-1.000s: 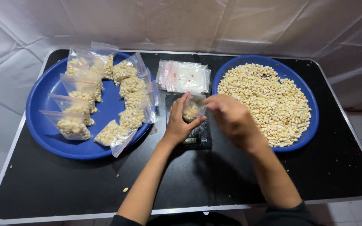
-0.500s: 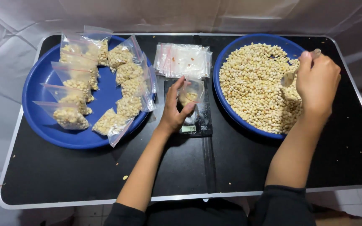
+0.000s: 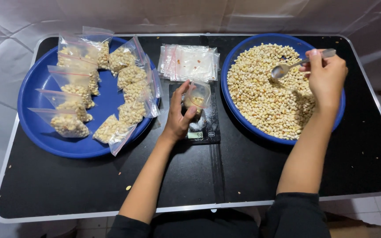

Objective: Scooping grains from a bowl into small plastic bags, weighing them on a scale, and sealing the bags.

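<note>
Left hand (image 3: pixel 178 120) grips a small open bag (image 3: pixel 197 96) on the scale (image 3: pixel 204 128); right hand (image 3: pixel 327 77) clasps a spoon (image 3: pixel 287 68) over the peanuts (image 3: pixel 265 97).

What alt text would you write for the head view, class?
The left hand holds a small open bag on a black scale while the right hand holds a spoon over a blue tray of beans; filled bags lie in another tray.
</note>
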